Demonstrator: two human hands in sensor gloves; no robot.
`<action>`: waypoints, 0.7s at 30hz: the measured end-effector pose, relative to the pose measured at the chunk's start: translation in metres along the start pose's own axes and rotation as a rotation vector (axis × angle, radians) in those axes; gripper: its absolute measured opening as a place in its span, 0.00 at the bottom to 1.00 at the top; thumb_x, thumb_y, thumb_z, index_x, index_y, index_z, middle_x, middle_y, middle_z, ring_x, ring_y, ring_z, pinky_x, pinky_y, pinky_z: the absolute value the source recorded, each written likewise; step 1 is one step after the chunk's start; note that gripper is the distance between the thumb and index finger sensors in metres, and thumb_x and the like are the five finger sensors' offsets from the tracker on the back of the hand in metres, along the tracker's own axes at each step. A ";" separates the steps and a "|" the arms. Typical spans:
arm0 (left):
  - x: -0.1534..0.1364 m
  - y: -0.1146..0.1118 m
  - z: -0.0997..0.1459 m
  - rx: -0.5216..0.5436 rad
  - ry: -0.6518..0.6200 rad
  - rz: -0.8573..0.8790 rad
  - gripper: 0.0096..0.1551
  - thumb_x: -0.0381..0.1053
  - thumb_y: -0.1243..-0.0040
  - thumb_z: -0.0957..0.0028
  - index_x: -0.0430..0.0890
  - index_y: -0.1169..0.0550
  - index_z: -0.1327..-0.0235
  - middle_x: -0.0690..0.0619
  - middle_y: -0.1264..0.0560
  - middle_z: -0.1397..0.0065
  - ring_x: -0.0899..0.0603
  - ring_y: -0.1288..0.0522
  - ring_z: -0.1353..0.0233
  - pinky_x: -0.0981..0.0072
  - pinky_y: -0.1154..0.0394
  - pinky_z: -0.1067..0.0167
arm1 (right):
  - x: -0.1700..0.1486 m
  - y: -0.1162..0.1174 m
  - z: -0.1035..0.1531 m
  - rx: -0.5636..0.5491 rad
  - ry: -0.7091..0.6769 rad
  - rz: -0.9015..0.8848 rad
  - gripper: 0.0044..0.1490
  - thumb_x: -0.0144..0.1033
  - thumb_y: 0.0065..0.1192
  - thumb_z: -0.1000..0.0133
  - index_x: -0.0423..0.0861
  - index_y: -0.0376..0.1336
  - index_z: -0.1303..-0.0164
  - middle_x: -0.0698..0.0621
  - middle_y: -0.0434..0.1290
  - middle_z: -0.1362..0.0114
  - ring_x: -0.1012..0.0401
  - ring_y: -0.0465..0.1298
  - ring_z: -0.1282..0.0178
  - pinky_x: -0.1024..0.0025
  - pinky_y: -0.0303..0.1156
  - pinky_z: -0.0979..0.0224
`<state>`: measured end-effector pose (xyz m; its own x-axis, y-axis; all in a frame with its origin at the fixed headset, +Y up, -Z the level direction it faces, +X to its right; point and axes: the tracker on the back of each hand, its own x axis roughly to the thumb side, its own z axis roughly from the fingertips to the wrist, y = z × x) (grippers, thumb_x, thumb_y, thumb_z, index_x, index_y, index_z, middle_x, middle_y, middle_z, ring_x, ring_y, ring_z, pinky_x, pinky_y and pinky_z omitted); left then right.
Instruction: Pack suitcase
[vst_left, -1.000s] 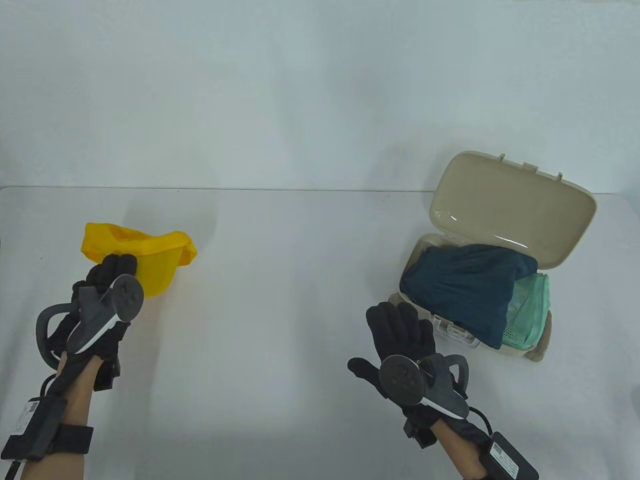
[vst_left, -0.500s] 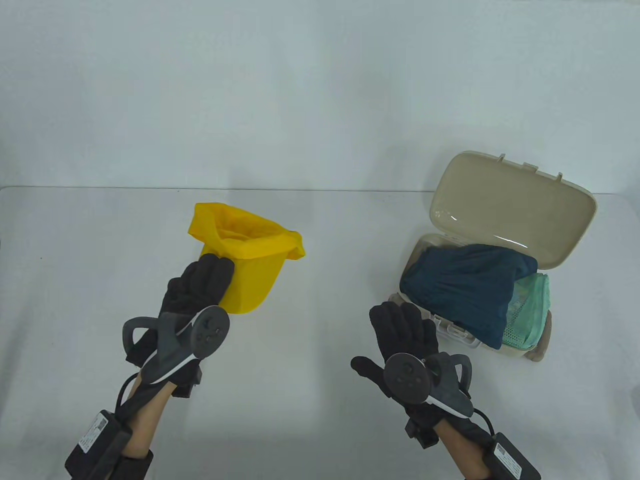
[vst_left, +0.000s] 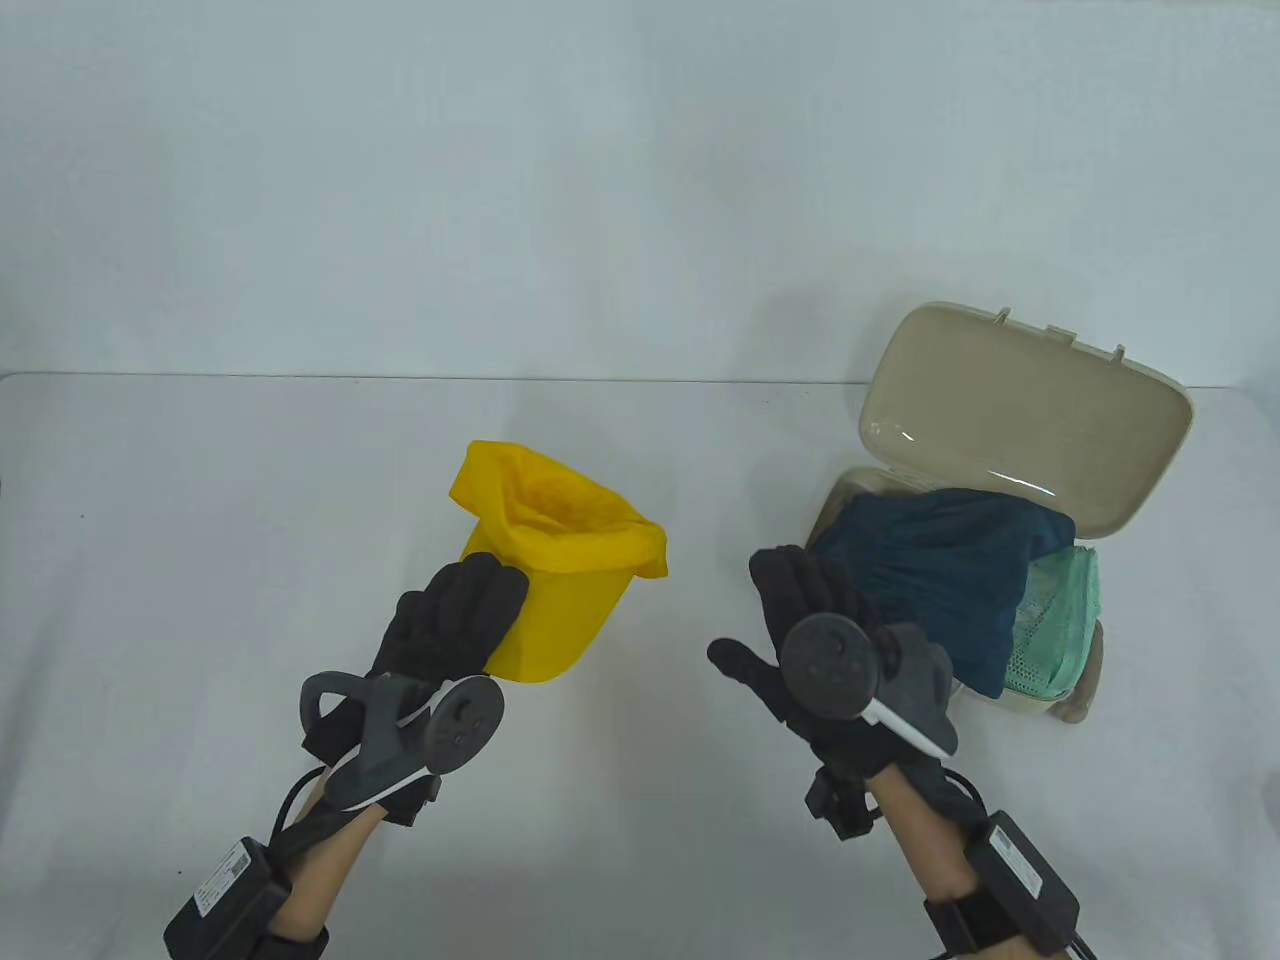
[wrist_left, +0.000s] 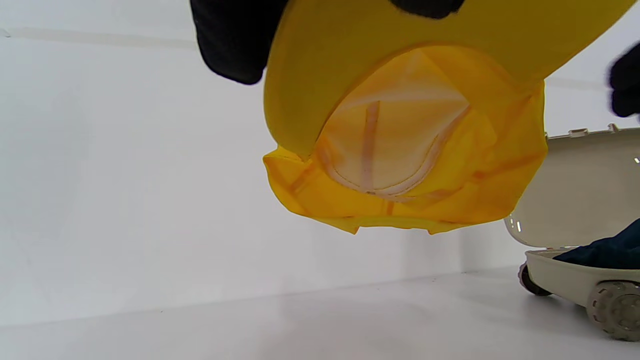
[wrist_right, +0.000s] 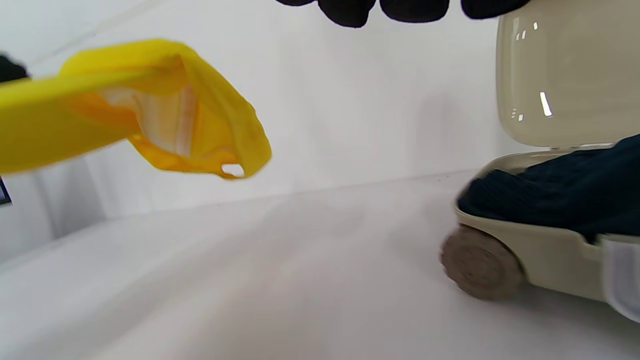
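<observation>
The left hand (vst_left: 455, 615) pinches the yellow fabric cap's (vst_left: 555, 570) brim at centre; the right hand (vst_left: 810, 640) hovers spread. Next, likely carrying toward three o'clock, into the open beige plastic suitcase (vst_left: 1040, 430).

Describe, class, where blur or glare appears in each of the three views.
Table view: sharp, evenly lit, small glints inside the suitcase lid. Left wrist view: yellow cap sharp, its crown glowing with light from behind. Right wrist view: cap and suitcase wheel blurred; glints on the lid.
</observation>
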<state>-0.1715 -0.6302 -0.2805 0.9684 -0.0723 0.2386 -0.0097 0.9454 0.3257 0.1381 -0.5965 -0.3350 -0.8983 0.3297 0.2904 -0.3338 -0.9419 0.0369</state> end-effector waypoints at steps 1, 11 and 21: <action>0.002 0.001 0.001 0.007 -0.007 0.000 0.34 0.50 0.59 0.40 0.63 0.51 0.21 0.54 0.45 0.13 0.43 0.35 0.16 0.52 0.33 0.22 | 0.002 -0.006 -0.007 0.013 0.004 -0.031 0.60 0.74 0.36 0.47 0.44 0.41 0.13 0.40 0.50 0.10 0.35 0.56 0.13 0.33 0.58 0.22; 0.017 0.018 0.012 0.111 -0.117 0.043 0.34 0.50 0.60 0.41 0.64 0.52 0.22 0.55 0.46 0.13 0.43 0.35 0.15 0.53 0.33 0.21 | -0.004 -0.026 -0.115 0.347 0.115 -0.425 0.65 0.76 0.35 0.47 0.38 0.40 0.13 0.36 0.55 0.12 0.34 0.62 0.17 0.32 0.60 0.24; 0.015 0.020 0.014 0.152 -0.188 0.116 0.34 0.50 0.61 0.41 0.66 0.54 0.23 0.56 0.47 0.13 0.44 0.36 0.15 0.54 0.34 0.21 | -0.030 0.030 -0.127 0.637 -0.041 -0.919 0.69 0.78 0.36 0.49 0.32 0.47 0.15 0.35 0.73 0.25 0.39 0.79 0.32 0.40 0.75 0.33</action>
<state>-0.1610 -0.6174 -0.2573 0.8956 -0.0369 0.4433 -0.1692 0.8933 0.4164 0.1188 -0.6268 -0.4644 -0.3715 0.9259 -0.0681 -0.6480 -0.2061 0.7332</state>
